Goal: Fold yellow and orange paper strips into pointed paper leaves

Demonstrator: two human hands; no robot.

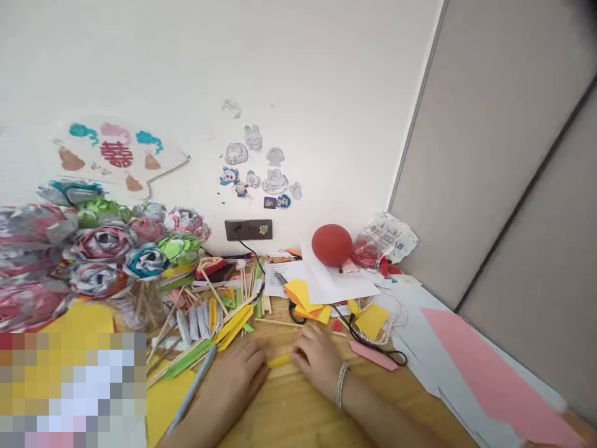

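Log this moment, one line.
left hand: at yellow strip, left end | right hand: at its right end | bracelet: right wrist | red balloon: near wall

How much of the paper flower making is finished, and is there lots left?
Many rolled paper flowers look done, bunched on the left. In hand now: a narrow yellow strip, stretched between the left hand and right hand. Loose sticks and yellow paper pieces look unused, so probably some work is left; I can't tell how much.
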